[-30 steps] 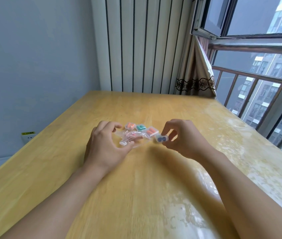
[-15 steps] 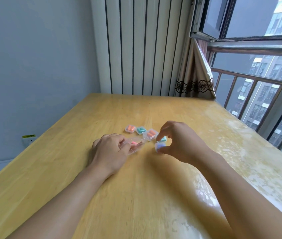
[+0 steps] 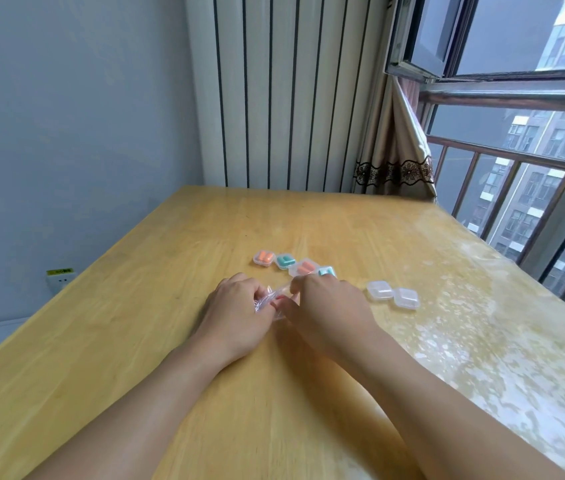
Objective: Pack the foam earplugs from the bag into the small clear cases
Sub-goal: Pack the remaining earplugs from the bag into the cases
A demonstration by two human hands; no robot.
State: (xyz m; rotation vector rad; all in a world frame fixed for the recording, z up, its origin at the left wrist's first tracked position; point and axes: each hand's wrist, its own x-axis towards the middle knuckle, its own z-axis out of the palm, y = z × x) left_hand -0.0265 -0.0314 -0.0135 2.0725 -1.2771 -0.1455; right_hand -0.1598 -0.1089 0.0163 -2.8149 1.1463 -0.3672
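On the wooden table (image 3: 135,341), both hands meet over a crumpled clear plastic bag (image 3: 267,299). Left hand (image 3: 236,313) grips the bag with curled fingers; right hand (image 3: 326,306) pinches its other end, apparently reaching in for earplugs, though none can be made out inside. Just beyond the hands runs a row of four small clear cases: orange-filled case (image 3: 263,258), teal-filled case (image 3: 285,260), second orange case (image 3: 305,267) and second teal case (image 3: 326,271). To the right, an empty open case (image 3: 392,294) lies waiting. Four look packed; at least one remains.
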